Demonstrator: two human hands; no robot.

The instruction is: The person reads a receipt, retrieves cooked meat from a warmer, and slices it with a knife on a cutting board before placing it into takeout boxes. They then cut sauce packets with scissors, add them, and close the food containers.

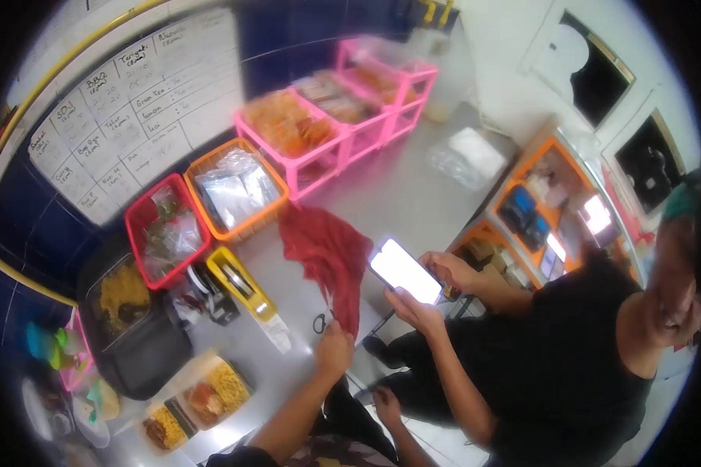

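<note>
My left hand (335, 350) is closed on the lower end of a crumpled red cloth (327, 249), which spreads over the steel counter. Beside that hand lies a black loop handle (319, 323), apparently of scissors. My right hand (387, 403) hangs low near my body, beyond the counter edge; its fingers are too small and blurred to read. Left of the cloth is a yellow tape dispenser (241, 284). Nearer me are a box of noodles with a browned piece of food (220, 393) and a smaller similar box (163, 428).
A person in black (537, 366) stands close on my right, both hands on a lit phone (405, 271). Along the wall stand a red basket (137, 233), an orange basket (283, 187), pink racks (311, 159) and a black container (160, 358). An orange shelf unit (549, 148) is behind.
</note>
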